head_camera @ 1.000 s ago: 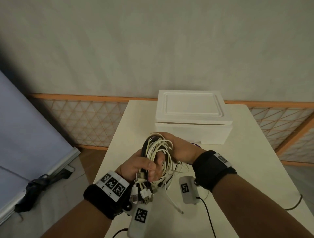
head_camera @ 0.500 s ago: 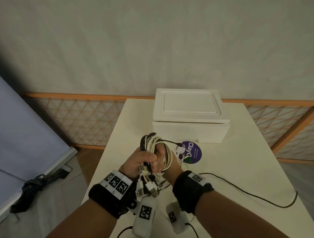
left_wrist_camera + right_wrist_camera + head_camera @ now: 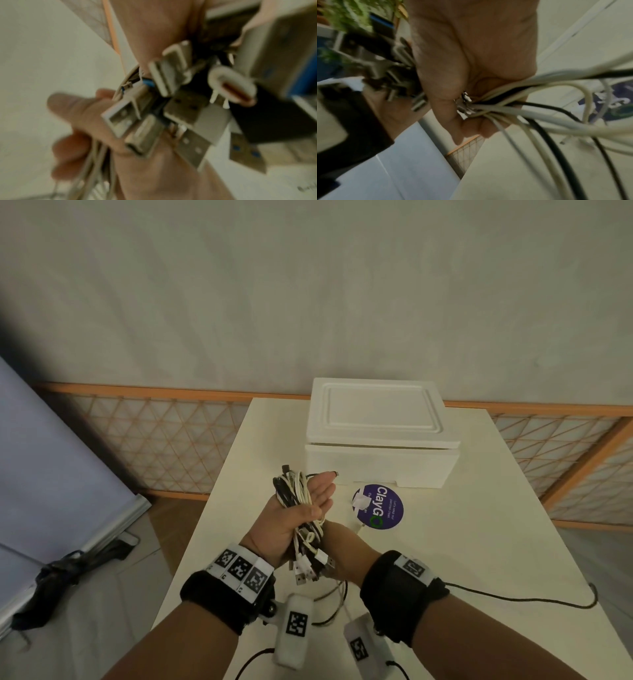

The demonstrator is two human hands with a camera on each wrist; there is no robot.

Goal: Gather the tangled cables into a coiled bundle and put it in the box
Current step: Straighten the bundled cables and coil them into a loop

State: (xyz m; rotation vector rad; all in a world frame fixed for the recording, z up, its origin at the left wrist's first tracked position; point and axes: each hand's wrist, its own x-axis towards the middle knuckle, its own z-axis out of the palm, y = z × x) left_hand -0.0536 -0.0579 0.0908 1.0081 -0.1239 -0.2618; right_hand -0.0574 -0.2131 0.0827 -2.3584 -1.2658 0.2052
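A bundle of white and black cables (image 3: 295, 491) is held upright above the near part of the table, its USB plugs (image 3: 310, 568) hanging down towards my wrists. My left hand (image 3: 286, 520) grips the bundle, thumb pressed across it. My right hand (image 3: 322, 491) lies against the bundle's right side, palm showing and fingers straight. In the blurred left wrist view the plugs (image 3: 180, 108) fill the middle, with curled fingers (image 3: 72, 108) round the cables. In the right wrist view the cables (image 3: 539, 115) fan out from the hands. The white foam box (image 3: 380, 419) stands behind, lid on.
A round purple sticker (image 3: 385, 508) lies on the cream table (image 3: 479, 542) before the box, with a white plug (image 3: 360, 502) on it. A thin black cable (image 3: 513, 601) trails from my right wrist. The floor at left holds a grey panel (image 3: 51, 474) and a black bag (image 3: 54, 580).
My right hand has left the top of the coil, come round under it and now lies flat-palmed at its side. The left hand has kept its grip.
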